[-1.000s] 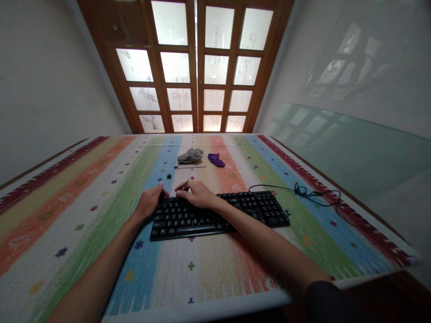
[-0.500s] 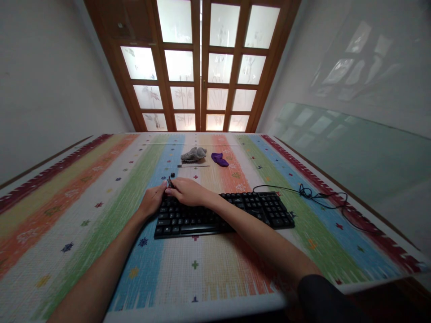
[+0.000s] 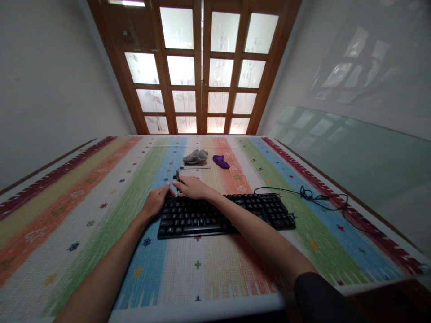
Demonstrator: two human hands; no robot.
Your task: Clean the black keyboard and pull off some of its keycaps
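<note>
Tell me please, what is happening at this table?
A person works on a black keyboard that lies on a striped tablecloth. The left hand rests on the keyboard's far left corner. The right hand holds a small thin tool upright at that same corner. The keyboard's cable trails to the right. Farther back lie a grey cloth, a purple cloth and a small black piece, perhaps a keycap.

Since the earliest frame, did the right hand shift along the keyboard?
Yes. The right hand slid toward the keyboard's far-left corner, next to the left hand. It grips a thin tool, now tilted upright.
</note>
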